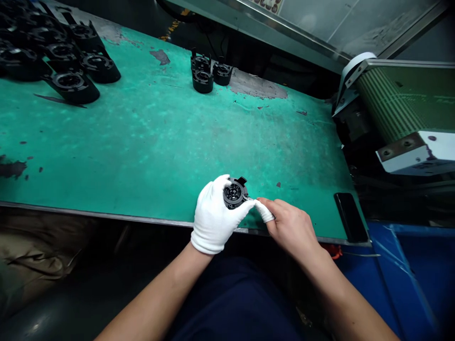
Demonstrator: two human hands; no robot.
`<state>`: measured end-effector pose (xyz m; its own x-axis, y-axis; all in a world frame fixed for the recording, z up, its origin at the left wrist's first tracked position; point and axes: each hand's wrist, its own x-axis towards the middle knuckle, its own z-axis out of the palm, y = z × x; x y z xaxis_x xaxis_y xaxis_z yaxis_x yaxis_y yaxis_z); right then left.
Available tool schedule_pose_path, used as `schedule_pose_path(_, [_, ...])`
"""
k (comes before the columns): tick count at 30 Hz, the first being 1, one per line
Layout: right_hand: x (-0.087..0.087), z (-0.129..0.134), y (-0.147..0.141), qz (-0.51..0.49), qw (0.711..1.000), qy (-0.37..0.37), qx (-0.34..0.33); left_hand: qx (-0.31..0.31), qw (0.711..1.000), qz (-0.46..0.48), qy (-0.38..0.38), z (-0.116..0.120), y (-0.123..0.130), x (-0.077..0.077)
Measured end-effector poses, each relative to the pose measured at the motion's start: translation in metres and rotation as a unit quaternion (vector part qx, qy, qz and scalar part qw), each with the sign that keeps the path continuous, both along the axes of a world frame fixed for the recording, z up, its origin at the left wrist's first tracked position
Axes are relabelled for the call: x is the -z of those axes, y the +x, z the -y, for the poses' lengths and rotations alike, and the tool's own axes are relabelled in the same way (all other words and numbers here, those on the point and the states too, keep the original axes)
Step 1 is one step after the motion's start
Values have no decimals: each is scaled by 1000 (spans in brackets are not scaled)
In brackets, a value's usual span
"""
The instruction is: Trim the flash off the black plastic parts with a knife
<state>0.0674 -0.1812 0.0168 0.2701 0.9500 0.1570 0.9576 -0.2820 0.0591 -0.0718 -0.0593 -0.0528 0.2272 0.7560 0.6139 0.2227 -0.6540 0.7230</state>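
My left hand (213,213), in a white glove, is closed around a round black plastic part (233,193) with a small tab at its top edge. The part is held just above the front edge of the green table, its ringed inner face turned up. My right hand (289,220) is bare except for a white cover on the thumb. Its thumb and fingers are pinched together at the part's lower right rim, beside my left thumb. Something small and shiny shows at that rim, but what my right fingers hold is too small to make out.
The green table (159,142) has worn grey patches. Several black cylindrical housings (73,85) stand at the far left, and a smaller group of housings (202,80) at the back. A phone (351,218) lies at the right edge, near a conveyor (408,99) and a blue bin (387,265).
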Motion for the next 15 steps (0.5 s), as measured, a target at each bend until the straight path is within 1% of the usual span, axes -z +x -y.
schedule_pose_path(1, [0,-1,-1,0,1000,1,7,-3,1000,3,4,0,0,0])
schedule_pose_path(3, [0,-1,-1,-34,999,11,1,-2,1000,4,0,0,0,-1])
schedule_pose_path(5, [-1,0,5,-88,996,26,-22,22,1000,-5,-11,-3,-3,-2])
schedule_pose_path(7, [-4,0,15,-124,991,25,-47,75,997,-25,-15,-8,-8,-5])
schedule_pose_path(10, [-12,-4,34,-125,988,-20,-84,158,985,-67,-15,-20,-18,-11])
schedule_pose_path(15, [-26,-17,56,-91,980,-94,-148,240,961,-132,-28,-42,-27,-27])
